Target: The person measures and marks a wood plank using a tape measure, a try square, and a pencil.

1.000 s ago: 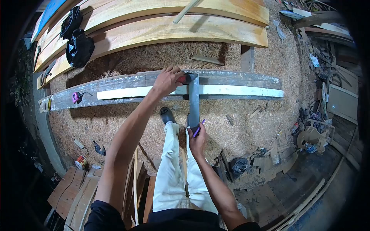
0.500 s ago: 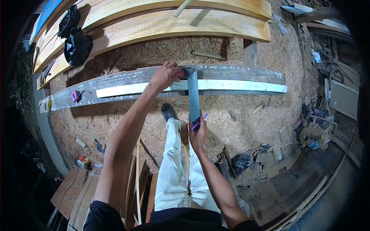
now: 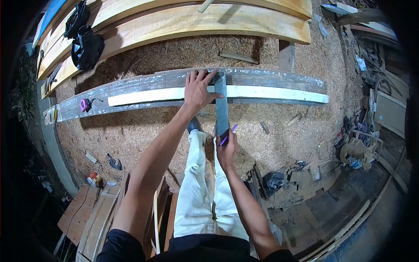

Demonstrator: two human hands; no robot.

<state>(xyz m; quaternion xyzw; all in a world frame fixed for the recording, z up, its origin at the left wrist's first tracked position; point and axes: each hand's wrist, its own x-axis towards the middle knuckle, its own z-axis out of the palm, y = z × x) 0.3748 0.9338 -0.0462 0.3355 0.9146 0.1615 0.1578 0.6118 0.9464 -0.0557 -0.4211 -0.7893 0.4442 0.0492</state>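
A try square with a grey metal blade (image 3: 221, 109) lies across a white-faced wooden strip (image 3: 270, 93) on a weathered plank (image 3: 148, 83). My left hand (image 3: 198, 91) is over the square's far end, fingers bent toward the plank's far edge and thumb against the blade; it hides the square's red stock. At the blade's near end, my right hand (image 3: 226, 153) is closed, with a purple pen (image 3: 229, 135) held in the same fingers. A pink tape measure (image 3: 85, 105) rests on the plank to the left.
Thick pale boards (image 3: 183, 26) lie beyond the plank, with black plastic bags (image 3: 87, 47) on their left part. Wood shavings (image 3: 144, 135) cover the ground. Scrap and cardboard (image 3: 301, 183) are piled at the lower right; a wooden bench (image 3: 78, 214) stands lower left.
My left hand has come nearer and to the right, spreading over the red stock that showed before. My right hand and the square have shifted slightly right in view.
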